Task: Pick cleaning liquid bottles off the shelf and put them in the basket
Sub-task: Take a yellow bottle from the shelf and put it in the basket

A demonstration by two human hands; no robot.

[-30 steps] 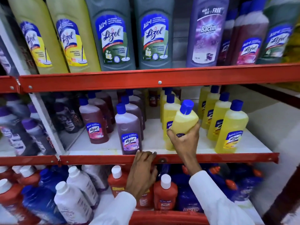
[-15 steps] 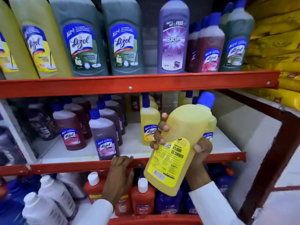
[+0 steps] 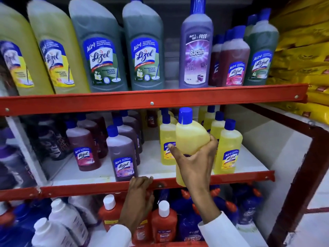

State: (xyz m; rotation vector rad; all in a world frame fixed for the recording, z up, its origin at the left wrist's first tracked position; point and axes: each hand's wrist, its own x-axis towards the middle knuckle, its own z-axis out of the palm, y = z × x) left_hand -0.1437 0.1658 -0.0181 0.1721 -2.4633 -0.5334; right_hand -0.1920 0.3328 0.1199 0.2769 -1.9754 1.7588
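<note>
My right hand (image 3: 195,161) grips a yellow cleaning liquid bottle (image 3: 191,136) with a blue cap, held upright in front of the middle shelf (image 3: 106,188). Behind and beside it more yellow bottles (image 3: 228,150) stand in rows on that shelf. My left hand (image 3: 140,191) rests with its fingers hooked over the red front rail of the middle shelf, just below a purple bottle (image 3: 122,154). No basket is in view.
Large yellow and green bottles (image 3: 98,50) and a purple Bactin bottle (image 3: 196,50) fill the top shelf. Maroon bottles (image 3: 83,145) stand at middle left. Orange, white and blue bottles (image 3: 163,223) crowd the bottom shelf. Yellow sacks (image 3: 302,59) lie at the right.
The yellow bottle was lifted off the shelf and tilted towards me with its back label showing; now it is upright again, close to the shelf front. My left hand stayed on the rail.
</note>
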